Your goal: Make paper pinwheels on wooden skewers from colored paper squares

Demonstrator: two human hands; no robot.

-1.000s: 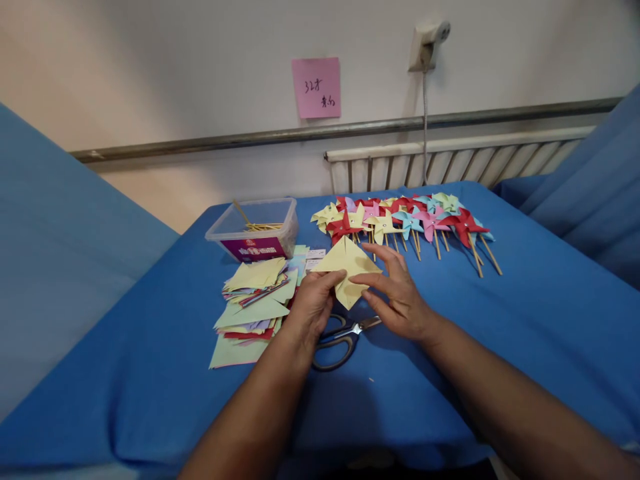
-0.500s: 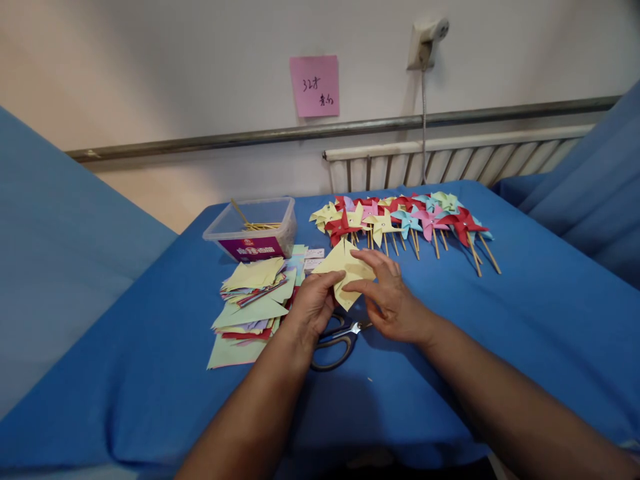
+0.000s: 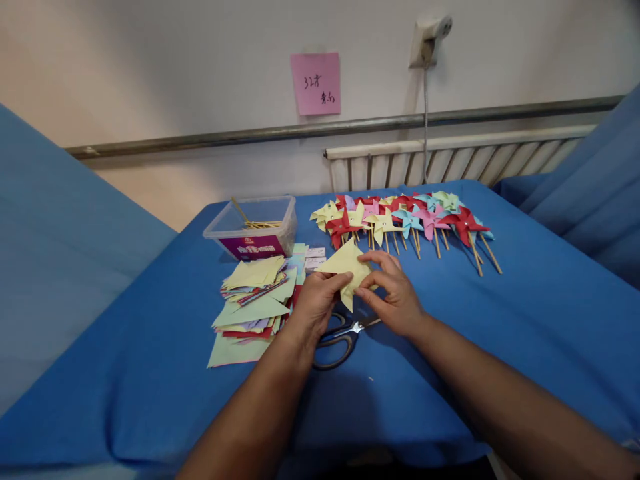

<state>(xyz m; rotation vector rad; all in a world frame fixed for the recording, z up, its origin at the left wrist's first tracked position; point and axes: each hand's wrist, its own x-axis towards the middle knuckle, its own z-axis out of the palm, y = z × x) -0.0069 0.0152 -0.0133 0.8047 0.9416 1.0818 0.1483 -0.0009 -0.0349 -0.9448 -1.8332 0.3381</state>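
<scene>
Yellow paper (image 3: 347, 265): folded, pinched between both hands' fingers; left hand (image 3: 316, 305) at its left edge, right hand (image 3: 395, 293) at right, point toward scissors (image 3: 340, 337).

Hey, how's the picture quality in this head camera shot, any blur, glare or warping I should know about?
Head view: sharp in the middle, so the yellow paper held by the left hand and right hand reads clearly; wide-lens warping bends the wall rail; soft even light, no glare; a dim shadow lies on the blue cloth near the forearms.
</scene>
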